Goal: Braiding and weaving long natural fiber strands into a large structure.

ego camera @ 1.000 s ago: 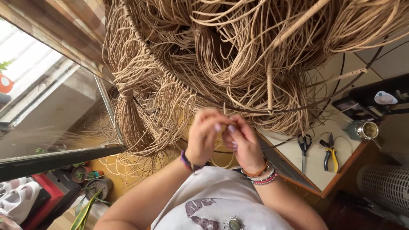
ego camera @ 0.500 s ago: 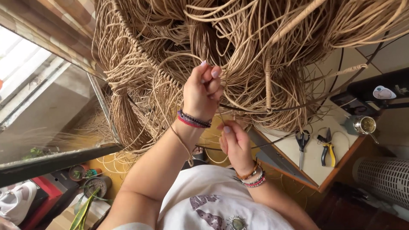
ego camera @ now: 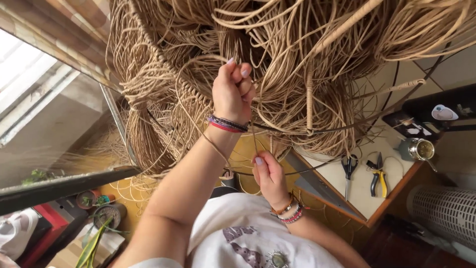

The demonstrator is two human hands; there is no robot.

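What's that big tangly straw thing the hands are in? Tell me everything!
The wicker mass is a big bundle of thin tan strands, looped and tangled, with some tightly woven bands and a wrapped stick through it. It fills the top of the view. The left hand grips strands up in it; the right hand pinches one strand below.

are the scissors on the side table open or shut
Shut: the scissors lie flat on the pale table with blades together in one line, beside the yellow-handled pliers.
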